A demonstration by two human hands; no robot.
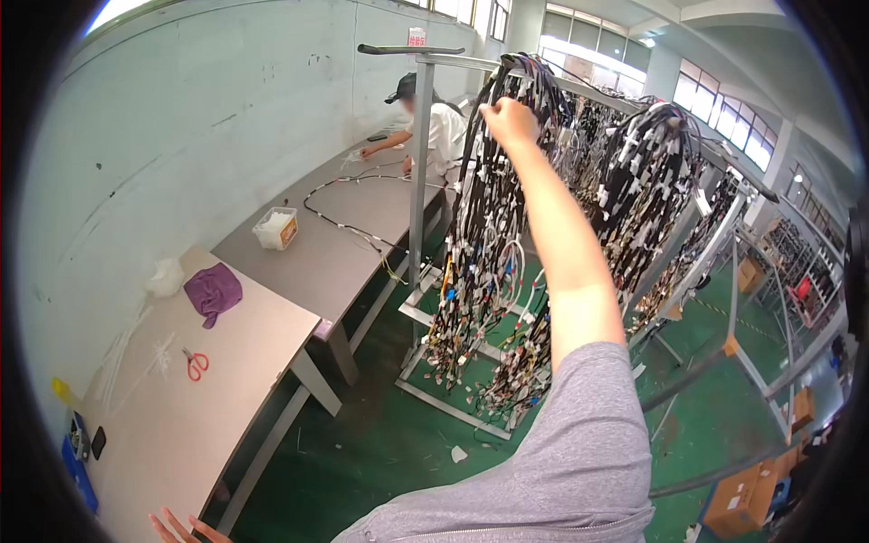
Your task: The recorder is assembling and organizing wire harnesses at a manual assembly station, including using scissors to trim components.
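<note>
Head view: right hand (pixel 512 122) curled at hanging black-cable bundle (pixel 487 185), grip unclear; left hand (pixel 180 530) spread-fingered by beige table (pixel 181 434)

Heathered grey top (pixel 534 480) — short sleeve (pixel 597 407), bare forearm (pixel 575 249) — with a zip-like line (pixel 543 528) low down

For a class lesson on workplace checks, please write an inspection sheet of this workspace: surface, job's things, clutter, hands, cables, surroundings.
Surface: pale near table and greyer far table, along a wall.
Job's things: thick cable bundle hung on a metal rack.
Clutter: red-handled scissors, purple cloth and white strips on the near table.
Hands: right hand at the cable bundle, grip unclear; left hand partly cut off, fingers spread.
Cables: one long dark cable curves across the far table.
Surroundings: co-worker at the far table; cardboard box at lower right.
</note>
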